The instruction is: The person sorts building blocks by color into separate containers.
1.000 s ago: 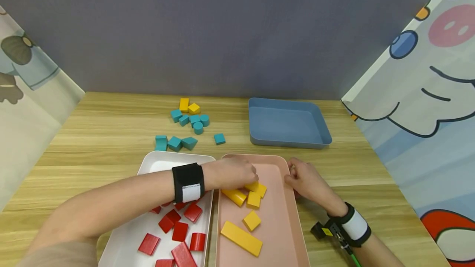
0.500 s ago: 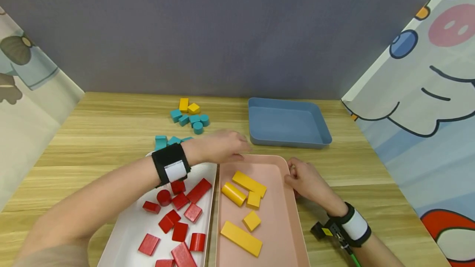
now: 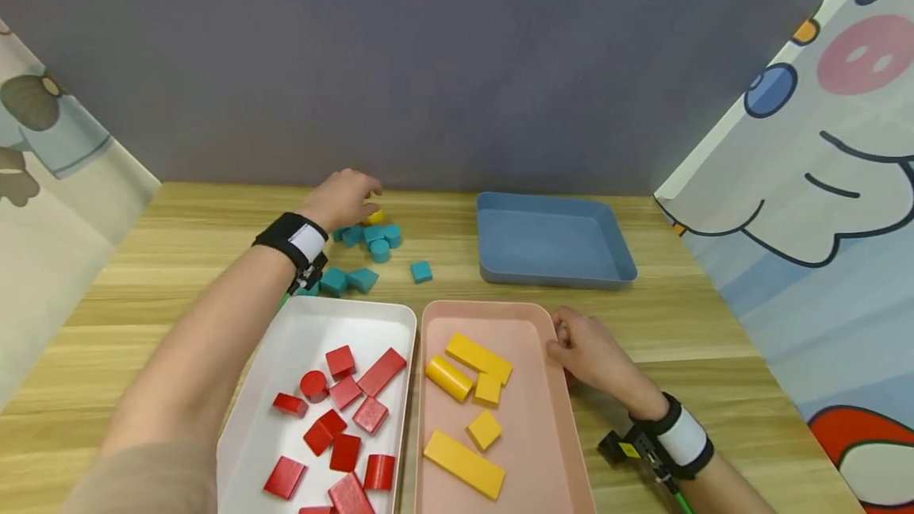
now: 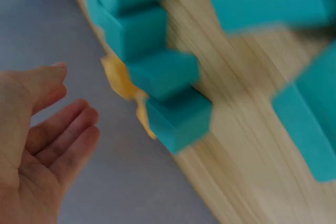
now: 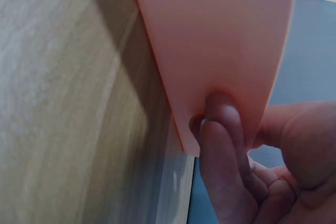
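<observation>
We see the left hand [image 3: 341, 198] over the far left part of the surface [image 3: 214, 248], its grip spread, thumb and fingers apart with nothing between them. Just beside its fingertips in our head view is a yellow block [image 3: 374, 218]; our left wrist view shows a second yellow block [image 4: 143, 118], mostly hidden behind the teal blocks [image 3: 374, 235] clustered there. Nearer to us lies a row of teal pieces [image 3: 362, 280], partly covered by the left wrist, and to their right a lone teal block [image 3: 421, 271] sits apart.

With the right hand [image 3: 589, 347] we hold the right side of the pink tray [image 3: 535, 427], the grip pinching its wall near the far right corner. In the pink tray lie two long yellow bars [image 3: 464, 464], a yellow cylinder [image 3: 448, 378] and two small yellow cubes [image 3: 484, 429].

Just to its left is the white tray [image 3: 314, 324], where our red blocks [image 3: 284, 478] are scattered; the near end runs out of view. The blue tray [image 3: 550, 236] stands at the far right, well apart from the left hand. We have a black and white band [image 3: 681, 439] on each wrist.
</observation>
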`<state>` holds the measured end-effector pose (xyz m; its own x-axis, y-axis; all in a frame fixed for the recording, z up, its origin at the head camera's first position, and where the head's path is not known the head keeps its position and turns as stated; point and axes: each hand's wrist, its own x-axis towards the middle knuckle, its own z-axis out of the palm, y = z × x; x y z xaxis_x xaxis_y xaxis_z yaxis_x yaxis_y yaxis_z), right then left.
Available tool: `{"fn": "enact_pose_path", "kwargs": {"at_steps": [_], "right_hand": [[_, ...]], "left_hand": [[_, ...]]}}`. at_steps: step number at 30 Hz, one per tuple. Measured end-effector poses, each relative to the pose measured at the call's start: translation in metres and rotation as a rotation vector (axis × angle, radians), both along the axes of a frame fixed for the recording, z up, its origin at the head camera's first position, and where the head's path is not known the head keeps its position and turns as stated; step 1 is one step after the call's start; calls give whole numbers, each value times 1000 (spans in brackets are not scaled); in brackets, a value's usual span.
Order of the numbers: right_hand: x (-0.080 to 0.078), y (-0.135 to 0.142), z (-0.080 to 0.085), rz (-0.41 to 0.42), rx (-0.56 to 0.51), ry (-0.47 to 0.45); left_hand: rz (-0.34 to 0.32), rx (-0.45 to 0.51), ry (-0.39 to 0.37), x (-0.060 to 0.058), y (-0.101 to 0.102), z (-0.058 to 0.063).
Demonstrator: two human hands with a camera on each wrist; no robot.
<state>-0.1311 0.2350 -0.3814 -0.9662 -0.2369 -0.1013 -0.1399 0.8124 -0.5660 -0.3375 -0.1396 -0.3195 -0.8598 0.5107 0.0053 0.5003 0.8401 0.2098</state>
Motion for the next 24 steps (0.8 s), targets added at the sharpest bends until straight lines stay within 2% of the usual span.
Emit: {"fn": "enact_pose_path", "kwargs": {"at_steps": [5, 10, 18, 24], "right_hand": [[-1, -1, 0, -3, -10, -13], [-1, 0, -1, -4, -14, -6], [0, -2, -1, 5, -22, -6], [0, 0, 0, 6, -14, 6]], "left_hand": [[53, -40, -67, -10, -9, -8], [57, -75, -130, -12, -4, -14], [1, -128, -83, -13, -3, -23], [-40, -99, -65, -11, 1, -16]]}}
